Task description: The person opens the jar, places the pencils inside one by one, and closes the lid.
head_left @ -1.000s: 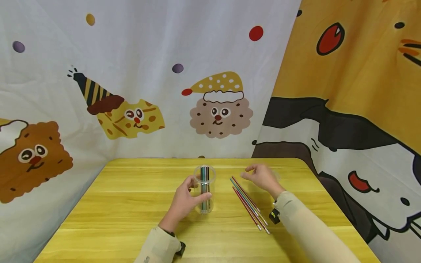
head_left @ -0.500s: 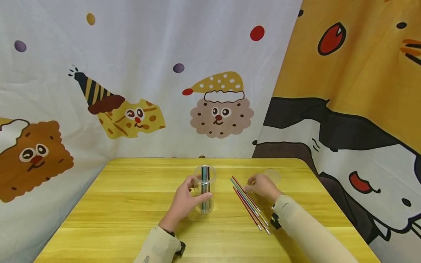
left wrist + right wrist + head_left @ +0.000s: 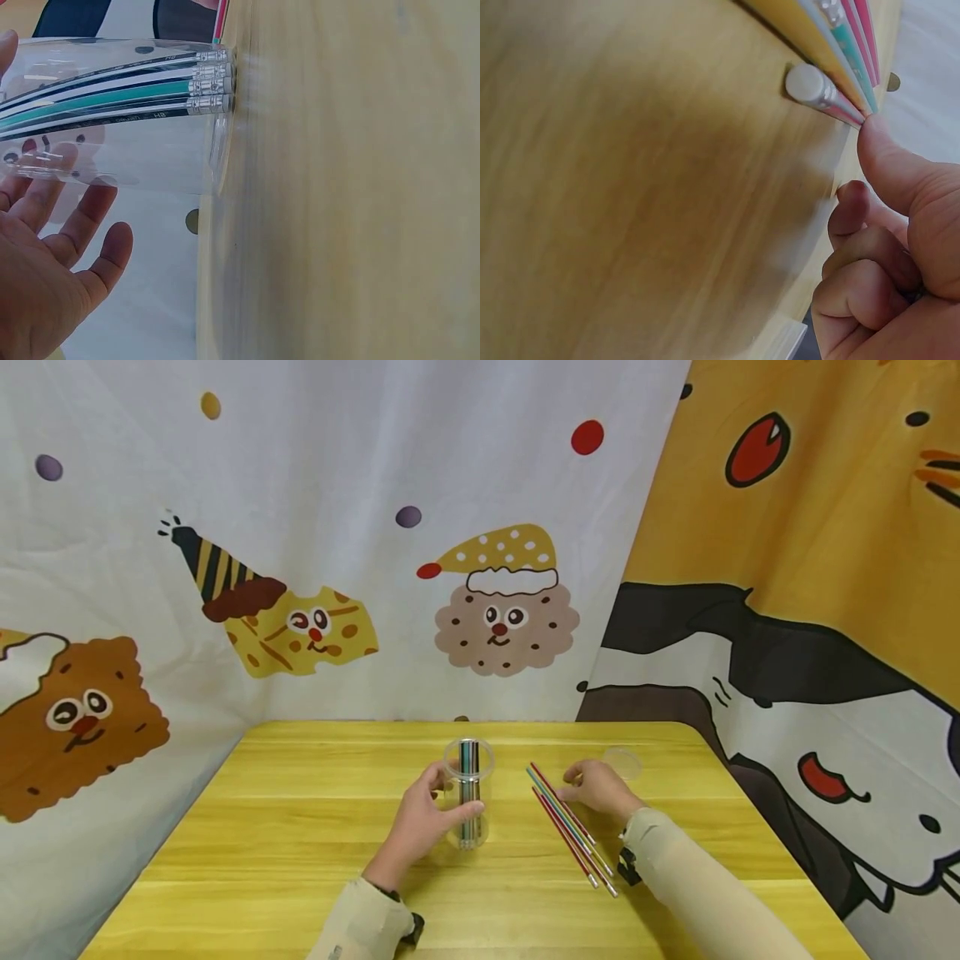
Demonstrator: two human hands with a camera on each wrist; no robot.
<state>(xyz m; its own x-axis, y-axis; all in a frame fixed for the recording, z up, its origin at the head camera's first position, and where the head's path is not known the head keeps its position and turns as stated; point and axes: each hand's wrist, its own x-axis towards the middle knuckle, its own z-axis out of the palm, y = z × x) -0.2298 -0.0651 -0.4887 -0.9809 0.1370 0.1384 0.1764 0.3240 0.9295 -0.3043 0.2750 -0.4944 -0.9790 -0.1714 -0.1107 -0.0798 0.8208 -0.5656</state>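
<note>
My left hand (image 3: 423, 814) holds an upright clear plastic jar (image 3: 452, 814), thumb in front and fingers behind it. Inside the jar stand several pencils (image 3: 468, 810); the left wrist view shows dark and green ones with white erasers near its base. Just right of the jar, several loose pencils (image 3: 568, 827) in red, blue and yellow lie slanted on the table. Beside them is my right hand (image 3: 600, 789). In the right wrist view its thumb (image 3: 889, 154) reaches the end of a pink pencil (image 3: 844, 107), while the other fingers bend loosely with a gap below the thumb.
A round clear lid (image 3: 624, 763) lies on the wooden table (image 3: 300, 827) behind my right hand. Beyond the table's back edge hangs a curtain (image 3: 337, 468) printed with cartoon figures.
My right hand has come down and slightly toward me, up to the loose pencils, uncovering the clear lid behind it. The left hand and jar stay put.
</note>
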